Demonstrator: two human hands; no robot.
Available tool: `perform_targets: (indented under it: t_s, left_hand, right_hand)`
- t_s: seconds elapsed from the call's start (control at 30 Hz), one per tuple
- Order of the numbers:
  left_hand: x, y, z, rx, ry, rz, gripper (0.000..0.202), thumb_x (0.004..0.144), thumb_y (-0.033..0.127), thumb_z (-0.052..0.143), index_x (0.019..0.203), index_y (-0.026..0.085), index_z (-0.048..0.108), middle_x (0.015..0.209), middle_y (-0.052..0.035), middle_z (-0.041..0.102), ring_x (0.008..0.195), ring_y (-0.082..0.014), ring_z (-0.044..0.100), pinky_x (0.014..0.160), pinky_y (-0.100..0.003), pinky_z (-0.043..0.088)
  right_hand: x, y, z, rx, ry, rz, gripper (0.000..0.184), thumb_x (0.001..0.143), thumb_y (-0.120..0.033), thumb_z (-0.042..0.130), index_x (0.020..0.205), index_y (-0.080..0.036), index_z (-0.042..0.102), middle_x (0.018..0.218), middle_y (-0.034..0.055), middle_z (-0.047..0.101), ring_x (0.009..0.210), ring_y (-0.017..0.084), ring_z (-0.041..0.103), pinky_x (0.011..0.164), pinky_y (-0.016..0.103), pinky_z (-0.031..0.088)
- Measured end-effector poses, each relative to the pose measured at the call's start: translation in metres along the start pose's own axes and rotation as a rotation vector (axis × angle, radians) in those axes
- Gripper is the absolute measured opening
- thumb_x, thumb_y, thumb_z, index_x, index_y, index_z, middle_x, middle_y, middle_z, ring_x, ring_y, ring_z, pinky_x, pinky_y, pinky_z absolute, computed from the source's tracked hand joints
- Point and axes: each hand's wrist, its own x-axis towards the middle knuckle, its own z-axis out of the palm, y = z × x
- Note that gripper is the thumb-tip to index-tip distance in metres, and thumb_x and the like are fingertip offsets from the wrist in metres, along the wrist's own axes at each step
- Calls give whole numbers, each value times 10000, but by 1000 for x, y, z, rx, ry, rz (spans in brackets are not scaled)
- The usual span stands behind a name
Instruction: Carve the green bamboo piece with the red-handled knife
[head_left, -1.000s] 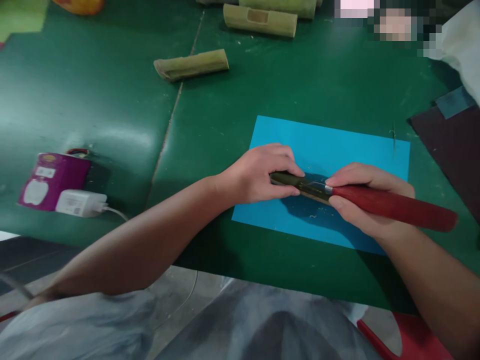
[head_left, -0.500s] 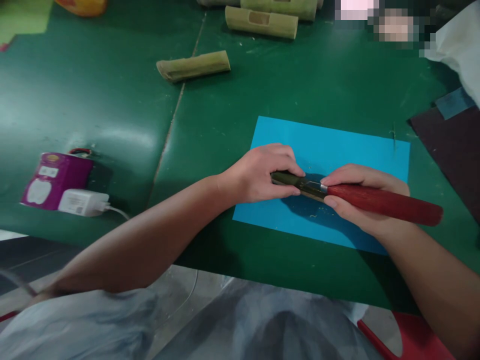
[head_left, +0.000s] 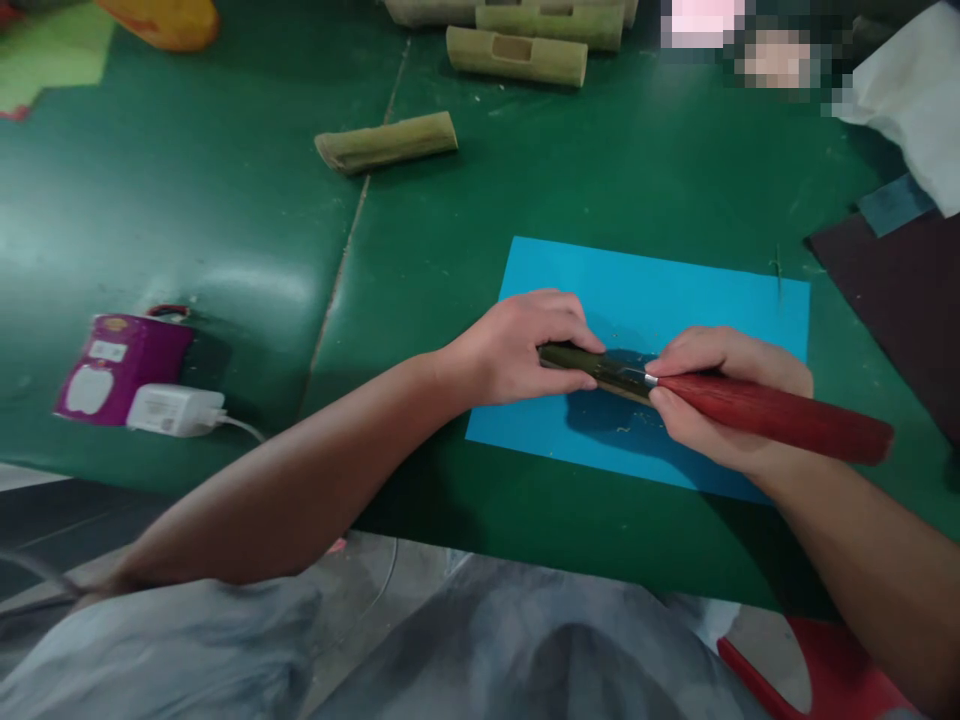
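My left hand is closed around one end of a dark green bamboo piece, its thumb and fingers on either side. My right hand grips a carving knife by its thick red wooden handle. A short metal collar joins the handle to a thin blade, which lies along the bamboo between my two hands; its tip is hard to make out. Under both hands lies a sheet of blue paper, with small shavings scattered on it.
On the green table lies a slanted-end bamboo tube. Several bamboo tubes, some with cut-out slots, lie at the back. To the left are a purple box and a white charger. A dark sheet lies at right.
My right hand has tilted the knife slightly, so the handle's end sits a little lower and farther right. My left hand keeps its hold on the bamboo. The whole view has shifted slightly.
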Motion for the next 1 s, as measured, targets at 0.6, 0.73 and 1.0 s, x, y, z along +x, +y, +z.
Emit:
perform_targets:
  t_s: [0.6, 0.73, 1.0]
  left_hand:
    - [-2, 1, 0, 11, -25, -56, 208, 955, 316, 882, 1134, 214, 858, 1039, -62, 819, 950, -184, 763, 852, -293, 595]
    - [-2, 1, 0, 11, -23, -59, 211, 958, 326, 882, 1136, 215, 856, 1044, -61, 819, 965, -186, 767, 852, -290, 592]
    - [-1, 2, 0, 32, -32, -53, 217, 967, 341, 875, 1140, 214, 843, 1042, -58, 818, 958, -188, 764, 852, -298, 586]
  right_hand:
    - [-8, 4, 3, 31, 122, -89, 223, 879, -110, 775, 981, -303, 731, 818, -10, 771, 679, 179, 707, 580, 340, 560]
    - [-9, 3, 3, 53, 121, -92, 234, 884, -103, 771, 997, -306, 746, 840, 1, 778, 672, 182, 694, 571, 354, 552]
    - [-8, -1, 1, 60, 106, -10, 262, 927, -120, 809, 1089, -326, 786, 888, 23, 790, 756, 204, 738, 613, 356, 599]
